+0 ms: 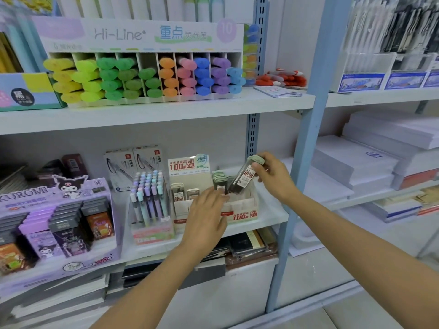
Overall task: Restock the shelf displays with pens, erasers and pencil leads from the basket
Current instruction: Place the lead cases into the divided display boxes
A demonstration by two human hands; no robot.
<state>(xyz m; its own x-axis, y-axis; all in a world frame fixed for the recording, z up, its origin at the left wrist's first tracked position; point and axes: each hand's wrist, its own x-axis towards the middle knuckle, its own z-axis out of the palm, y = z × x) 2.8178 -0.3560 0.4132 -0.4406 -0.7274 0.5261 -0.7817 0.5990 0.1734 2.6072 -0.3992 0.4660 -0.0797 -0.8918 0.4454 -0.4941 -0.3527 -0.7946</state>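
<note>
Head view: the right hand (273,176) pinches a pencil lead case (242,178) by its green cap end, thumb and fingers curled round it. The dark body hangs tilted, its lower end aimed down and to this hand's left into the cardboard lead display (247,208). Gripping at the top likely keeps the fingers out of the narrow slot. The left hand (204,212) lies with straight fingers across the display's front, holding nothing; it looks blurred, but I judge it steadies the light box against the push of insertion. Just beyond its fingertips stand more green-capped cases (219,178), with room beside them under the held case. Further out, to the left hand's left, sits a rack of pastel pens (148,193). No basket shows.
</note>
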